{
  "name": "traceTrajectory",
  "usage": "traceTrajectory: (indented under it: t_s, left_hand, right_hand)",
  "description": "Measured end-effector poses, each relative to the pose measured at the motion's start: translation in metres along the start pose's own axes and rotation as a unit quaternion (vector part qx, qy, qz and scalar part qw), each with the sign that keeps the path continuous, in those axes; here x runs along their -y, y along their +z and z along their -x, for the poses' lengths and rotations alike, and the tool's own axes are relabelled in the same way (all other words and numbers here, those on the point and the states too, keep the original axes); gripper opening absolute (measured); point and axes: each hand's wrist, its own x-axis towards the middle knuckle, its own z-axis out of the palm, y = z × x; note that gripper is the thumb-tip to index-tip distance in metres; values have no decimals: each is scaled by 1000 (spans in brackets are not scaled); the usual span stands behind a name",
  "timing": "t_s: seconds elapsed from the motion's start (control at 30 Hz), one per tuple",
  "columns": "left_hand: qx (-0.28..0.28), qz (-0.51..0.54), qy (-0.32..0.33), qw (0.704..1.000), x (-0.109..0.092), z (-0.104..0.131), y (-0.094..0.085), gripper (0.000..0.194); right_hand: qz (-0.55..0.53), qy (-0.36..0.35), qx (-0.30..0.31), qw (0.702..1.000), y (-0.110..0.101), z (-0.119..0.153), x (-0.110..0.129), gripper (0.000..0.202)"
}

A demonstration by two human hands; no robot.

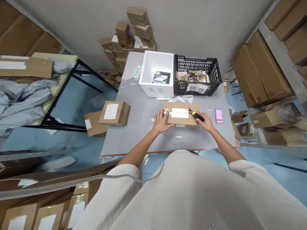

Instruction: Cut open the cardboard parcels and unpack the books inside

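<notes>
A taped cardboard box (183, 121) with a white label on top lies on the grey table (134, 137) in front of me. My left hand (161, 122) grips its left end, the thumb along the near side and the fingers at the far side. In my right hand (206, 122) is a black and yellow box cutter (198, 116). Its tip points up and left over the right part of the box top, near the label's right edge. Whether the blade touches the tape I cannot tell.
Behind the box stand a white foam bin (156, 91) and a black plastic crate (217, 76), both holding books. A phone (218, 115) lies at right, another cardboard box (115, 113) at left. A power strip (137, 72) sits at the back. Shelves of cartons (261, 70) flank the table.
</notes>
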Motion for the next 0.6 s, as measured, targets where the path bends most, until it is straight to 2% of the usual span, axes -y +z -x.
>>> traceTrajectory:
  t_s: [0.13, 0.3, 0.47, 0.6]
  left_hand:
    - [26, 58, -45, 997, 8, 4, 2, 118]
    - [37, 90, -44, 994, 8, -10, 2, 130]
    - [76, 86, -71, 991, 8, -17, -6, 129]
    - [93, 78, -65, 990, 2, -17, -14, 127]
  right_hand:
    - [-4, 18, -13, 1000, 6, 5, 9, 64]
    - [-24, 58, -45, 997, 10, 13, 18, 68]
    - [-63, 101, -47, 992, 14, 17, 33, 66]
    - [-61, 133, -94, 985, 8, 14, 40, 62]
